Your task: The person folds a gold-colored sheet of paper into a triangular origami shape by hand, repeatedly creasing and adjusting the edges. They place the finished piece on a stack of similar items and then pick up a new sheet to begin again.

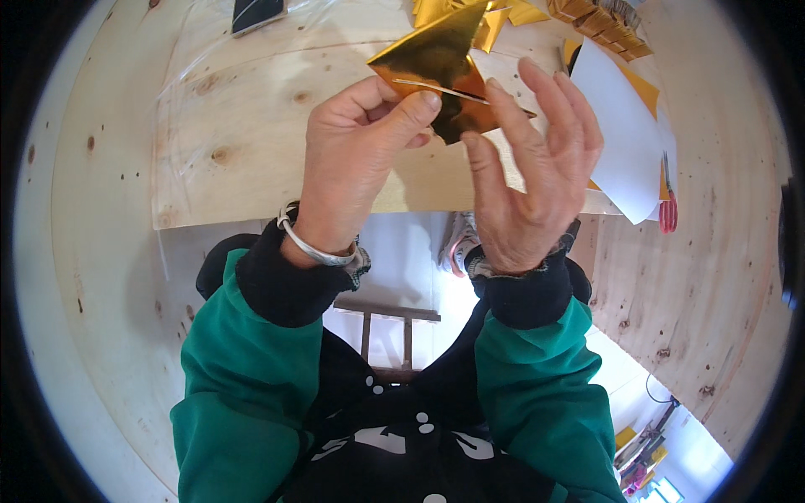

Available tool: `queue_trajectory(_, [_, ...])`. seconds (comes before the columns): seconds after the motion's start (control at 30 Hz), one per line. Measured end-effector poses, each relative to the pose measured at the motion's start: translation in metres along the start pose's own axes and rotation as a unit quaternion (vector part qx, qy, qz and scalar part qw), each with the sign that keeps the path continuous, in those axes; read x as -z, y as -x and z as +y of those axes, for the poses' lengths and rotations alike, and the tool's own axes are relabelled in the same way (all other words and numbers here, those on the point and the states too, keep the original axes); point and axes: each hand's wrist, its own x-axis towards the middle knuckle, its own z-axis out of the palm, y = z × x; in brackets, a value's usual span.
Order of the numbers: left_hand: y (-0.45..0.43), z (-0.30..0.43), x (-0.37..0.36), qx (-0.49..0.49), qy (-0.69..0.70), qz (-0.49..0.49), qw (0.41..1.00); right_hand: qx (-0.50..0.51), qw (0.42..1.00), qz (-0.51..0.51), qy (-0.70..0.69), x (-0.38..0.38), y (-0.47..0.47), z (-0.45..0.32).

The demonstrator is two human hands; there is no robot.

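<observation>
A folded sheet of shiny gold foil paper [434, 60] is held up above the wooden table. My left hand [368, 135] pinches its lower left side, the thumb lying on the front near a pale folded edge. My right hand [541, 151] is at the paper's right side with its fingers spread. The index finger meets the right end of the fold and the thumb is close to the lower edge; whether they press on the paper is hard to tell. The back of the folded paper is hidden.
More gold foil pieces [497, 19] and stacked folded bundles [604, 25] lie at the far right. White paper sheets [619, 119] lie beside red-handled scissors [668, 201]. A phone [258, 14] rests at the far left. Clear plastic covers part of the wooden table [251, 157].
</observation>
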Motion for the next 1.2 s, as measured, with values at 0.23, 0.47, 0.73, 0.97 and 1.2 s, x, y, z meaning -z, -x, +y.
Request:
queue_trajectory(0.23, [0.002,0.002,-0.004,0.000,0.006,-0.027,1.000,-0.004,1.000,0.011,0.010,-0.006,0.000,-0.002])
queue_trajectory(0.47, [0.005,0.001,-0.004,0.037,0.004,-0.037,0.999,-0.118,0.988,0.012,-0.101,-0.006,-0.001,-0.002])
queue_trajectory(0.73, [0.002,-0.004,-0.001,0.065,0.059,-0.023,0.996,-0.203,0.971,0.010,-0.127,-0.002,0.001,0.002])
queue_trajectory(0.97, [0.005,0.000,-0.007,0.073,0.044,-0.034,0.996,-0.178,0.971,-0.018,-0.158,-0.003,0.000,0.007])
queue_trajectory(1.2, [0.002,0.006,-0.001,0.065,-0.001,-0.019,0.998,-0.249,0.938,-0.090,-0.225,0.011,-0.006,0.016])
